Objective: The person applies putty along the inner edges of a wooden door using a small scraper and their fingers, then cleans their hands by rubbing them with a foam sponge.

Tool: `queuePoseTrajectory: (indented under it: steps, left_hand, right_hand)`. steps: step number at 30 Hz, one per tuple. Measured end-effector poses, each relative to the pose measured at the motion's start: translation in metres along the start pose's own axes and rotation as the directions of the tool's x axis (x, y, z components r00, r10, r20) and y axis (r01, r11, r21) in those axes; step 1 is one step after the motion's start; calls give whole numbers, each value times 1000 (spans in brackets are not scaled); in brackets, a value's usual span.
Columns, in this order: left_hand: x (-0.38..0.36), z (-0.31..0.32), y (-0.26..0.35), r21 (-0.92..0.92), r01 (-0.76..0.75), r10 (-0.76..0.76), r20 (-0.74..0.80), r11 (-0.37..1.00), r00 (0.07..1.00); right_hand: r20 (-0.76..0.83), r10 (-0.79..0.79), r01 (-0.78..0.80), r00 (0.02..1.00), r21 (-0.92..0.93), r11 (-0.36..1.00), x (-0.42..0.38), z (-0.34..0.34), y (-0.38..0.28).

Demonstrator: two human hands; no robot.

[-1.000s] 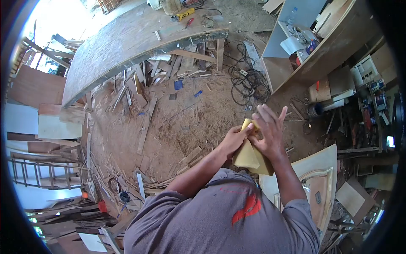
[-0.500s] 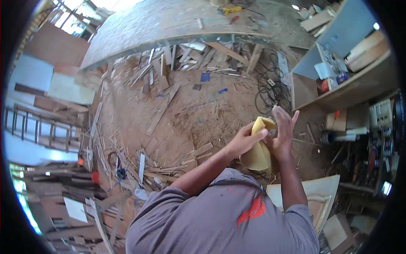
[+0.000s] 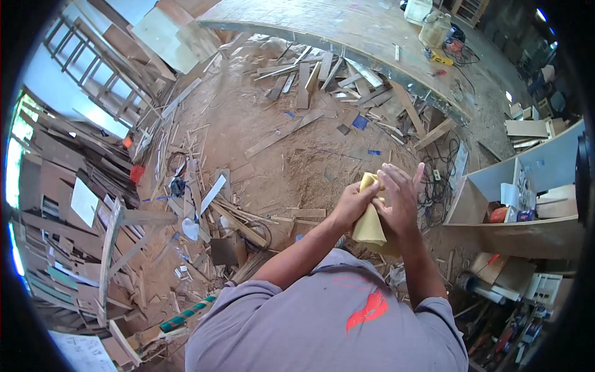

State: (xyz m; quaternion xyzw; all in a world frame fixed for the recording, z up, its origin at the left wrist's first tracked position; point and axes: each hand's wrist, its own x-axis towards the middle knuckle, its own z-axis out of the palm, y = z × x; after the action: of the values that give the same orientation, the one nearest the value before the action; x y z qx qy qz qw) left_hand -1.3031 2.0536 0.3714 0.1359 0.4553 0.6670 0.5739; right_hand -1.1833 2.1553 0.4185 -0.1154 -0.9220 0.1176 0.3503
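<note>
A folded yellow sheet (image 3: pixel 370 228), cloth or paper, hangs between my two hands in front of my chest. My left hand (image 3: pixel 355 203) is closed on its upper left edge, thumb on top. Against its right side rests my right hand (image 3: pixel 398 195), with the fingers stretched upward and the thumb near the sheet's upper part. The sheet's lower end flares out below both hands, and part of it is hidden behind my right hand and wrist.
A large wooden worktable (image 3: pixel 297 37) carries a yellow power tool (image 3: pixel 439 57). Wood scraps (image 3: pixel 304 87) litter the floor. Black cables (image 3: pixel 437 180) lie by an open cabinet (image 3: pixel 514 229) at right. A wooden frame (image 3: pixel 110 260) stands at left.
The view has turned, shifting the worktable and cabinet rightward and showing more of the left side. The yellow sheet looks more gathered, and my right fingers are closer to its top.
</note>
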Motion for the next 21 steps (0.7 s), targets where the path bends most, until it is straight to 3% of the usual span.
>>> queuePoseTrajectory:
  steps: [1, 4, 8, 9, 12, 16, 18, 21]
  left_hand:
    - [-13, 1, 17, -55, 129, -129, -8, 990, 992]
    - [-33, -7, 22, -52, -9, 18, 169, 999, 986]
    - [-53, 12, -8, 342, -231, 123, 309, 911, 943]
    - [-52, 15, -16, 361, -152, 48, 280, 920, 959]
    - [-59, 33, -39, 181, 46, -94, 265, 982, 960]
    - [-62, 55, -77, 125, 292, -304, 90, 948, 948]
    - [-67, 64, -95, 244, 250, -270, 52, 937, 961]
    - [-81, 77, -100, 390, 147, -236, 191, 909, 953]
  right_hand:
    - [-6, 12, -12, 1000, 31, 999, 0, 1, -4]
    - [-23, 56, -55, 998, 65, 996, -8, -12, -12]
    - [17, 120, -121, 993, 43, 992, -33, -39, -23]
    - [18, 122, -123, 992, 26, 992, -43, -42, -20]
    - [17, 144, -143, 989, -30, 989, -69, -61, -21]
    - [55, 173, -170, 983, -53, 984, -116, -73, -25]
    - [40, 205, -202, 978, -55, 978, -143, -77, -22]
    - [0, 311, -311, 951, -10, 950, -173, -90, -20]
